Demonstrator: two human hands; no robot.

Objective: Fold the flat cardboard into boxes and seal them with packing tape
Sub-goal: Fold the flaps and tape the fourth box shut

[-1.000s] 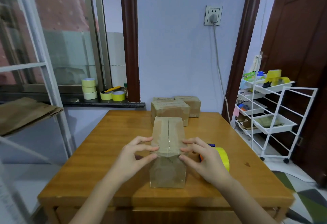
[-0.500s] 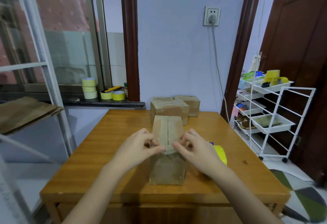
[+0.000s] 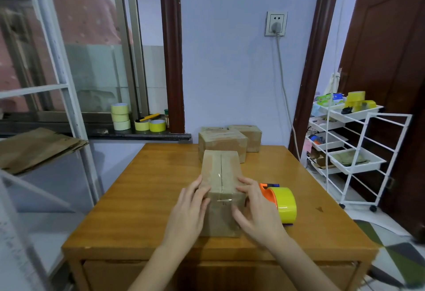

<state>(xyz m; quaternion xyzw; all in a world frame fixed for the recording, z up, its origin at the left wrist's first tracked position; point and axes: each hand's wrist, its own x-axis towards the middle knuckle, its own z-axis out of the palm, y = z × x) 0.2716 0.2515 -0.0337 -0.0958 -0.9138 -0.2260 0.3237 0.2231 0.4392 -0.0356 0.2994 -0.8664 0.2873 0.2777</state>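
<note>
- Cardboard box stood taped along its seam.
- We laid left hand and right hand flat-fingered against both sides.
- Best to press tape ends down firmly.

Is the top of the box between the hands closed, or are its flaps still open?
Closed. The two top flaps of the box lie flat and meet along a centre seam, with shiny tape over its near end. Left hand and right hand press its sides.

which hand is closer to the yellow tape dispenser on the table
Right. The right hand presses the near right side of the box, just beside the tape dispenser. The left hand rests on the box's left side, with the box between it and the dispenser.
</note>
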